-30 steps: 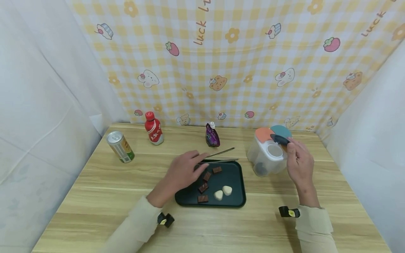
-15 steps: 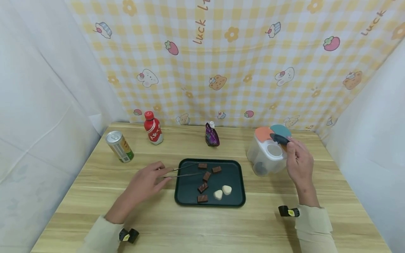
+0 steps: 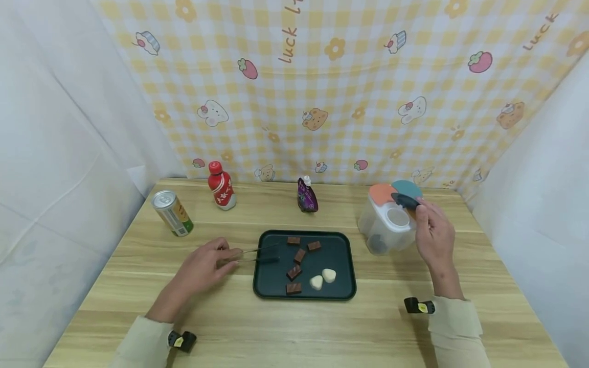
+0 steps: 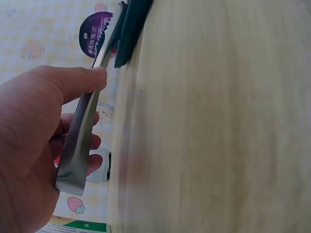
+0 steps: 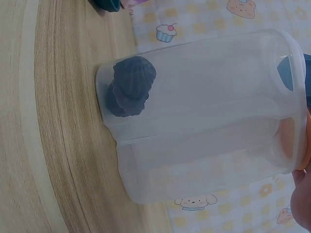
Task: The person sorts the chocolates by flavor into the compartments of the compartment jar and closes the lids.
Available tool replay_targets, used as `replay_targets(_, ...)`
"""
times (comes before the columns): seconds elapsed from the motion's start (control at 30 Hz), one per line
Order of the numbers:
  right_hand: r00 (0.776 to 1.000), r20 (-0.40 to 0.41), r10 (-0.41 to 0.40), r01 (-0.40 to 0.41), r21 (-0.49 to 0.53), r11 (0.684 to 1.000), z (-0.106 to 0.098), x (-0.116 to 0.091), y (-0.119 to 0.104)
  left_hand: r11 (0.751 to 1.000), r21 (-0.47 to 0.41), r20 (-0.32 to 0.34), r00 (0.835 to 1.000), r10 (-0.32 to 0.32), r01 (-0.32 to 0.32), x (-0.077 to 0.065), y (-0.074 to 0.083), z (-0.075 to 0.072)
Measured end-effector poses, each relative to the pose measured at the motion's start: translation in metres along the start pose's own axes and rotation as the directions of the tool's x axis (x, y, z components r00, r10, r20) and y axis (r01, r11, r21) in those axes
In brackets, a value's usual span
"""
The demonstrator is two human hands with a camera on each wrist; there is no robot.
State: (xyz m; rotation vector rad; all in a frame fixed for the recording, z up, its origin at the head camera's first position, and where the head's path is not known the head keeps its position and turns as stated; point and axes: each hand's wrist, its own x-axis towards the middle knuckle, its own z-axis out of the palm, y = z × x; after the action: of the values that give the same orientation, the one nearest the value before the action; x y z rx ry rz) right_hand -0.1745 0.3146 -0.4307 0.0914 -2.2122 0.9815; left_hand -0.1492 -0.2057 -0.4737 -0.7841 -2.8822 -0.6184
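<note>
My left hand (image 3: 204, 263) grips metal tongs (image 4: 80, 141) between thumb and fingers, left of the black tray (image 3: 322, 294). The tongs' arms stand apart, with nothing between their tips, which overlap the tray's left part. On the tray lie several brown chocolate pieces (image 3: 293, 289) and two white heart-shaped pieces (image 3: 329, 275). At the right, my right hand (image 3: 434, 235) pinches the raised dark blue flap lid (image 3: 405, 201) of a clear divided container (image 3: 379, 225). Beneath that lid a round opening shows. Dark, ridged lumps (image 5: 133, 82) sit at the container's bottom in the right wrist view.
A drink can (image 3: 173, 213) and a red bottle (image 3: 222, 185) stand at the back left of the wooden table (image 3: 303, 337). A purple spouted pouch (image 3: 307, 195) stands behind the tray. A checked curtain (image 3: 276, 102) hangs behind the table.
My left hand has drawn back leftward from over the tray with the tongs, uncovering a chocolate piece near the tray's back edge. The right hand stays at the raised lid.
</note>
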Motion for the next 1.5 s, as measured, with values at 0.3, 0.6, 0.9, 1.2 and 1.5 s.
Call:
replay_targets(0.3, 1.0, 0.006, 0.014, -0.014, -0.004, 1.0, 0.0, 0.001, -0.001, 1.0, 0.018, 0.061, 0.998, -0.005, 0.004, 0.004, -0.007, 0.001)
replay_targets(0.6, 1.0, 0.009, 0.014, -0.014, -0.002, 1.0, 0.0, 0.0, -0.002, 0.999, 0.03, 0.088, 0.996, -0.013, 0.01, 0.003, -0.007, 0.001)
replay_targets(0.9, 0.999, 0.025, 0.036, -0.036, -0.015, 0.999, -0.001, 0.0, -0.003, 0.999, 0.049, 0.048, 0.999, 0.01, -0.013, 0.005, -0.003, 0.001)
replay_targets(1.2, 0.997, 0.073, 0.034, -0.033, -0.016, 0.999, -0.003, 0.001, -0.001, 0.987, 0.054, -0.131, 0.979, 0.155, -0.15, 0.035, 0.03, -0.001)
replay_targets(1.5, 0.995, 0.099, 0.004, -0.003, -0.009, 1.0, -0.007, 0.002, 0.002, 0.923, -0.001, -0.2, 0.905, 0.376, -0.384, 0.098, 0.09, 0.002)
